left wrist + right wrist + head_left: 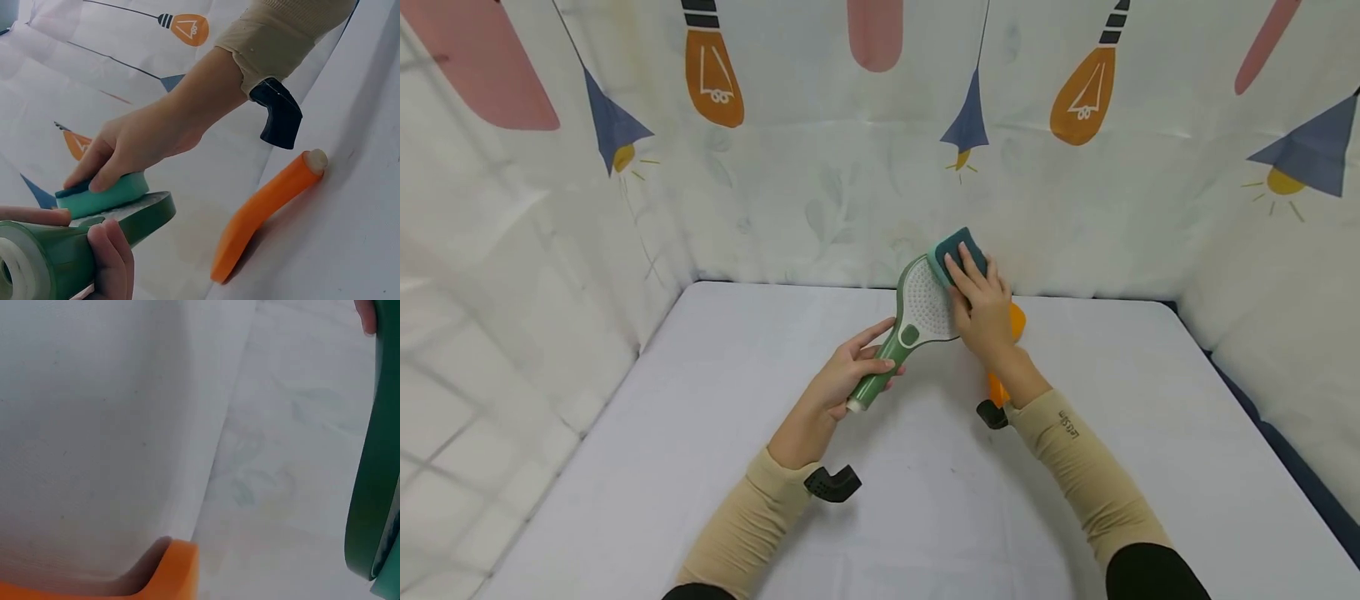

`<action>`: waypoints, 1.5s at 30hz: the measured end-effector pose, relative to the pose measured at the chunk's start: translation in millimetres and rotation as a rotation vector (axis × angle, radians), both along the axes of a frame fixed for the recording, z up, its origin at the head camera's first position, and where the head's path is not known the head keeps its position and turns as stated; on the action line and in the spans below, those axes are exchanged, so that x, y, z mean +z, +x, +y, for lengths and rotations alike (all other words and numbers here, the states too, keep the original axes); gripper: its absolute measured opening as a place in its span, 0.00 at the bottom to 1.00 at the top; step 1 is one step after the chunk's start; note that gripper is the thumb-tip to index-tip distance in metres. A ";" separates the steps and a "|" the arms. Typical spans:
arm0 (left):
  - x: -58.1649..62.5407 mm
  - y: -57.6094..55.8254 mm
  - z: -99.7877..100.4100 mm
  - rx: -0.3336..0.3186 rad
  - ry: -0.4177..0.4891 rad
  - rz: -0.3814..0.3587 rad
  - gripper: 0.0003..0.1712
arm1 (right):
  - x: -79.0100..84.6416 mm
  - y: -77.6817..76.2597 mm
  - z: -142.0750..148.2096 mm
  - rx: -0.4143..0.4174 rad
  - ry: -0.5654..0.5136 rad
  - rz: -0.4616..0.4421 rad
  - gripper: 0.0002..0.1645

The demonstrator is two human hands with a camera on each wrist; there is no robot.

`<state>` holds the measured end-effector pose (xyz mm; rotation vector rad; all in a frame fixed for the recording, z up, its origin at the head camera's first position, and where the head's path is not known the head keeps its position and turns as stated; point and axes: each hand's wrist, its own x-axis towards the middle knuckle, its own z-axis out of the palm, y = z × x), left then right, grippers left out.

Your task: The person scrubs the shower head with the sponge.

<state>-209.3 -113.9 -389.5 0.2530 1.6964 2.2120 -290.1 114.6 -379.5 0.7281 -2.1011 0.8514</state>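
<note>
My left hand (pixel 838 379) grips the green handle of a shower head (pixel 925 304), whose pale nozzle face is turned up toward the head camera. In my right hand (pixel 988 317) is a teal sponge (pixel 953 250) with a darker top layer, held between thumb and fingers. The sponge lies against the upper right part of the nozzle face and hides some of it. The left wrist view shows the sponge (pixel 109 197) flat on the face. Only the green rim of the shower head (pixel 372 500) and a sponge corner appear in the right wrist view.
An orange, handled thing shaped like a shower head (pixel 259 209) lies on the white table (pixel 925 517), partly hidden behind my right hand and wrist in the head view. A printed curtain (pixel 820 183) stands along the table's far edge and sides.
</note>
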 end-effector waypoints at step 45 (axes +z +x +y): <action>9.3 -1.7 -10.1 0.046 0.133 -0.052 0.41 | -9.0 4.7 23.5 0.016 -0.018 -0.089 0.26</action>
